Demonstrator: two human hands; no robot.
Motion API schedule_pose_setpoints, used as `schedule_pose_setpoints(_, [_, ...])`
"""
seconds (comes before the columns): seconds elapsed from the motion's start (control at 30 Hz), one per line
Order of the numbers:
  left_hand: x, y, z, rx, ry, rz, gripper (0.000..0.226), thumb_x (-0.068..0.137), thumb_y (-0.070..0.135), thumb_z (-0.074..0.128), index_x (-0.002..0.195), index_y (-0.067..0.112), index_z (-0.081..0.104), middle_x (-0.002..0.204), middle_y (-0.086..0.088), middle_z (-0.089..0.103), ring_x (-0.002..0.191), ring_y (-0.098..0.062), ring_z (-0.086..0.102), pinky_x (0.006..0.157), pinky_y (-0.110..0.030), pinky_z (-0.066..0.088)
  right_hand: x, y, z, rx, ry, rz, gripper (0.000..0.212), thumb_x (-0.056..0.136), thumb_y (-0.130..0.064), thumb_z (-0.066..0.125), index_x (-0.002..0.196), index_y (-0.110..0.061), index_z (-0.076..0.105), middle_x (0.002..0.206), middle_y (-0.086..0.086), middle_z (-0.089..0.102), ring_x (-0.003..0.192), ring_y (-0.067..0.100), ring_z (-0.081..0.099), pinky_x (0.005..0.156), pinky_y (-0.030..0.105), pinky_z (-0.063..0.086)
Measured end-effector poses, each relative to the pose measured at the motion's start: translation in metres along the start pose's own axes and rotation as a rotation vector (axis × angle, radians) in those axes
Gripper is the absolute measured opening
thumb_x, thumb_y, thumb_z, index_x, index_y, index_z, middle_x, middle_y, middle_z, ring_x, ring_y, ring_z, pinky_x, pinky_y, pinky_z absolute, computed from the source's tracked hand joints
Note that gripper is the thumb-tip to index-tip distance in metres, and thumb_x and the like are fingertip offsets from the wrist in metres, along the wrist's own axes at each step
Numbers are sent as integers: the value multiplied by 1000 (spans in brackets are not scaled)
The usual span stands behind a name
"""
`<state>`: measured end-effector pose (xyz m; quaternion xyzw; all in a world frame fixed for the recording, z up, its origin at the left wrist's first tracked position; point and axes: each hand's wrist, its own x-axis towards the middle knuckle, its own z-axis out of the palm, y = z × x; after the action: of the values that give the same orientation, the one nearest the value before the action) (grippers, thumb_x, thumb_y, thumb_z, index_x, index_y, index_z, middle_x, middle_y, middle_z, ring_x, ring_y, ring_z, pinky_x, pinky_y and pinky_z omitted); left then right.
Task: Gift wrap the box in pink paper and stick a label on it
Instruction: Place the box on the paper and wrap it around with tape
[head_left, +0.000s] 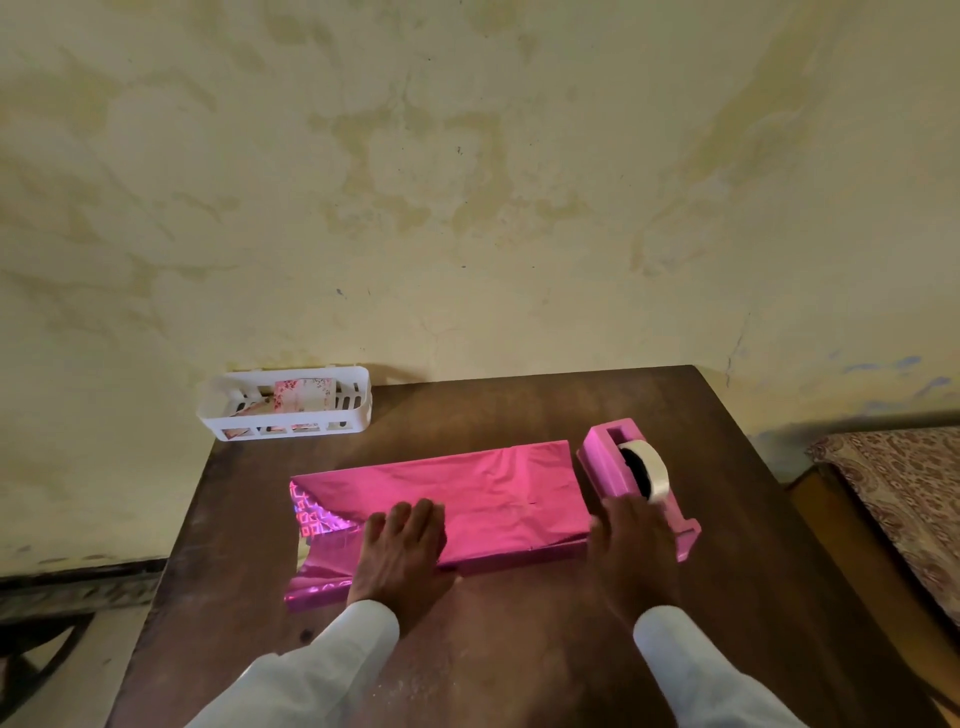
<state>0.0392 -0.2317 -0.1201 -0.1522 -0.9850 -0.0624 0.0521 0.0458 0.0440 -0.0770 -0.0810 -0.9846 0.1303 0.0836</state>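
Note:
A flat box covered in shiny pink paper (483, 493) lies on the dark wooden table (519, 649). Loose paper with a holographic pattern sticks out past its left end (317, 519). My left hand (408, 553) lies flat on the paper at the box's near left part, fingers straight. My right hand (631, 551) rests at the box's right end, next to a pink tape dispenser (631, 483) with a white tape roll; its fingertips are close to the roll and whether they touch it is unclear.
A white slotted basket (283, 402) with floral cards stands at the table's far left corner against the wall. A bed with patterned cloth (904, 499) lies to the right of the table.

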Motion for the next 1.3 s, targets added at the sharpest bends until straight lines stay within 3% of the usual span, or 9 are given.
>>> schedule_pose_setpoints(0.1, [-2, -1, -6, 21, 3, 13, 76, 61, 72, 61, 112, 16, 64, 112, -3, 61, 97, -27, 50, 80, -43, 44, 13, 27, -19, 97, 55, 203, 10, 94, -23, 62, 94, -15, 65, 91, 7, 69, 81, 20, 64, 69, 34, 57])
schedule_pose_setpoints(0.17, [-2, 0, -7, 21, 18, 16, 70, 69, 75, 49, 107, 18, 65, 110, -2, 62, 96, -27, 50, 80, -43, 39, 23, 41, -31, 233, 32, 381, 14, 99, -21, 55, 95, -13, 66, 89, 7, 67, 75, 17, 60, 60, 25, 47])
schedule_pose_setpoints(0.33, [11, 18, -15, 7, -56, 22, 62, 83, 71, 39, 103, 22, 70, 108, -1, 66, 96, -29, 60, 79, -45, 52, 53, 74, -45, 583, -209, 667, 30, 101, -21, 49, 101, 3, 66, 100, 20, 67, 91, 39, 61, 85, 45, 52])
schedule_pose_setpoints(0.43, [25, 34, -23, -14, -142, 35, 61, 85, 68, 37, 107, 23, 71, 111, -1, 69, 98, -28, 65, 80, -46, 54, 52, 68, -54, 616, -264, 780, 22, 99, -24, 57, 83, -9, 62, 88, 13, 65, 85, 32, 62, 89, 44, 51])
schedule_pose_setpoints(0.63, [51, 103, -35, -124, -215, 208, 49, 99, 44, 43, 143, 22, 45, 139, 0, 52, 127, -23, 45, 106, -40, 34, 55, 69, -51, 679, -334, 805, 16, 93, -24, 66, 87, -9, 67, 96, 14, 71, 85, 30, 66, 85, 41, 55])
schedule_pose_setpoints(0.8, [77, 176, -25, -376, -282, 216, 33, 96, 26, 54, 127, 22, 61, 123, 0, 64, 111, -21, 61, 94, -37, 52, 65, 90, -34, 703, -423, 820, 22, 82, -13, 76, 98, 0, 70, 100, 19, 71, 91, 36, 67, 83, 43, 58])
schedule_pose_setpoints(0.97, [95, 221, -16, -513, -366, 94, 46, 92, 25, 65, 136, 13, 57, 136, -10, 59, 124, -27, 56, 106, -34, 44, 65, 85, -49, 895, -474, 846, 7, 82, 6, 70, 78, 2, 66, 88, 20, 69, 82, 31, 66, 89, 48, 58])
schedule_pose_setpoints(1.13, [108, 241, -6, -511, -355, 17, 37, 95, 25, 62, 130, 11, 63, 130, -10, 63, 118, -28, 60, 102, -34, 45, 62, 90, -60, 1049, -460, 848, 9, 93, 3, 58, 91, 6, 66, 105, 27, 68, 91, 35, 65, 90, 46, 57])
schedule_pose_setpoints(1.3, [108, 250, 2, -500, -323, 9, 32, 97, 24, 60, 126, 14, 66, 130, -7, 65, 119, -27, 61, 106, -39, 47, 54, 98, -71, 1107, -467, 847, 20, 98, -8, 57, 81, 0, 64, 87, 19, 67, 87, 31, 65, 82, 41, 59])
